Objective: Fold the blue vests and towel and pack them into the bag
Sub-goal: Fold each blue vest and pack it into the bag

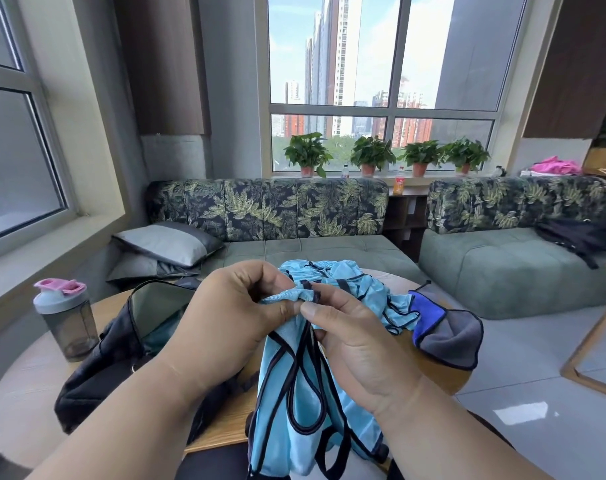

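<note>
Left hand (239, 310) and right hand (357, 344) both pinching bunched top edge of light-blue mesh vest with dark trim (294, 393), hanging at 6 o'clock over round wooden table (225, 424). Judging: finding shoulder straps, aligning before folding. Second light-blue vest (367, 289) at 12, blue-grey towel (447, 327) at 2, open black bag (121, 344) at 9.

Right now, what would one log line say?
hands: left and right pinch vest | bag: open | towel: unfolded on table
</note>
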Available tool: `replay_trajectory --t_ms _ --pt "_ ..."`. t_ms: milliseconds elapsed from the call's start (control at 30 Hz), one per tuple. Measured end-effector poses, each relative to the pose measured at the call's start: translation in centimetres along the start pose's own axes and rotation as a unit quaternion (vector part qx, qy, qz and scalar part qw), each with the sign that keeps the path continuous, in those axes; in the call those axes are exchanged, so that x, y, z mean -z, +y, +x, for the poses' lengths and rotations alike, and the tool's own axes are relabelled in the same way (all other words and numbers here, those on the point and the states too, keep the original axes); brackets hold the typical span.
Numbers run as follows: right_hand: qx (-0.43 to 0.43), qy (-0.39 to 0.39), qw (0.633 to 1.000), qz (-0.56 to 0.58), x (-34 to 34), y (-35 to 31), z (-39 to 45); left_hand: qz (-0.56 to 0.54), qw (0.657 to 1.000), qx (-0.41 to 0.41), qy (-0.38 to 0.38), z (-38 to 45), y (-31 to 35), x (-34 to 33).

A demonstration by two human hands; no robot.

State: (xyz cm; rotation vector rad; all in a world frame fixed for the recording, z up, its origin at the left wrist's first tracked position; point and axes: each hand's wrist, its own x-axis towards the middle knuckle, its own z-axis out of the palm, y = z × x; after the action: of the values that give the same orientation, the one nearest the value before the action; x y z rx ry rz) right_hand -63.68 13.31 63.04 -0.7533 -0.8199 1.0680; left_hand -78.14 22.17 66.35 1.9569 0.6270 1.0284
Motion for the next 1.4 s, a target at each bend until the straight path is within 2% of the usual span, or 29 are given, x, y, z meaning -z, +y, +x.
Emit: replay_trajectory --t_ms 300,500,800,1000,1133,1200,1267,1400 --pt "0.011 0.012 1.000 -0.021 0.5 0.4 0.0 -0.050 0.999 -0.003 -0.012 0.1 -0.9 -0.2" --pt "0.003 0.028 0.999 0.014 0.6 0.6 0.2 -0.070 0.997 -0.003 -0.034 0.3 -1.7 -0.8" --pt "0.007 0.007 0.999 0.035 1.0 0.2 0.5 -0.097 0.995 0.001 -0.032 1.0 -2.6 -1.0" --pt "0.005 -0.041 0.998 0.038 1.6 -1.9 0.5 -0.059 0.991 0.003 -0.120 2.1 -3.4 0.7" --pt "-0.023 -0.107 0.993 0.042 2.2 -3.1 1.2 -0.139 0.970 0.016 -0.200 2.1 -3.3 0.9" --pt "-0.027 -0.120 0.991 0.045 2.4 -3.3 1.5 -0.200 0.956 0.008 -0.213 1.9 -3.1 0.4" --pt "-0.028 -0.112 0.993 0.037 2.6 -3.6 1.6 -0.240 0.950 -0.002 -0.199 1.8 -3.0 0.1" --pt "0.008 -0.087 0.996 -0.033 2.9 -4.3 1.6 -0.240 0.960 -0.011 -0.144 2.0 -2.7 0.6"
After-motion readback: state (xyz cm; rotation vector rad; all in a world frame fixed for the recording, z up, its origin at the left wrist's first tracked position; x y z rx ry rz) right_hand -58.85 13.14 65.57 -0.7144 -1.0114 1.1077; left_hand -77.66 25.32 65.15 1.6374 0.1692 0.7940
